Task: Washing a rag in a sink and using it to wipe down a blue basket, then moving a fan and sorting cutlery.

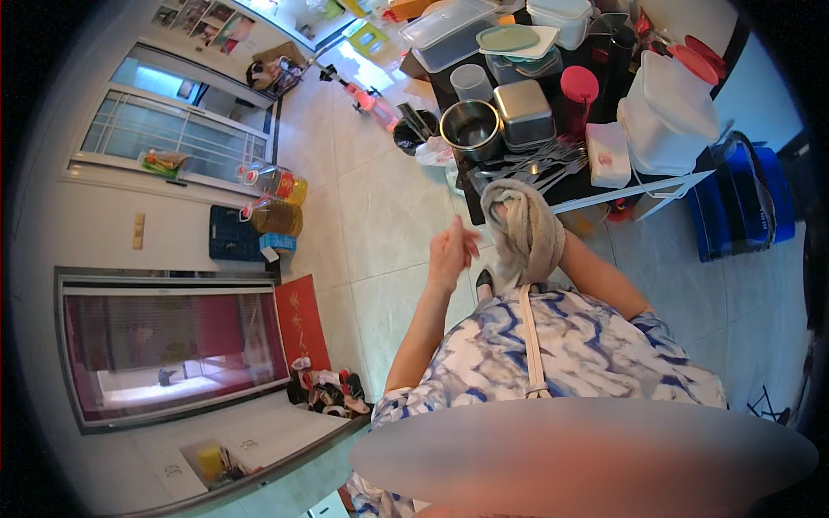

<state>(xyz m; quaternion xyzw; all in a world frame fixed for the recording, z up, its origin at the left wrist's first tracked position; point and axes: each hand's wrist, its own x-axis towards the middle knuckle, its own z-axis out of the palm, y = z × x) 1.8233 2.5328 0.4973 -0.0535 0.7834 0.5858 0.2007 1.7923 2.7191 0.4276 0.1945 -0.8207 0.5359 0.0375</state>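
Note:
My right hand is wrapped in a grey-beige towel (531, 231) that hangs in thick folds in front of my body, and most of its fingers are hidden by the cloth. Left of the towel, my left hand (452, 254) is raised over the floor, holding nothing, its fingers loosely bent and apart. Just beyond the towel, several metal forks and spoons (553, 164) lie spread near the edge of the dark table (473, 205). Behind them stand a round steel pot (471, 129) and a rectangular steel container (523, 114).
A pink cup (579, 91), a white tissue pack (609, 155) and white plastic tubs (665, 112) crowd the table's right side. Clear plastic boxes (445, 34) stand farther back. Oil bottles (276, 216) stand by the left wall. A blue bag (741, 207) is at the right.

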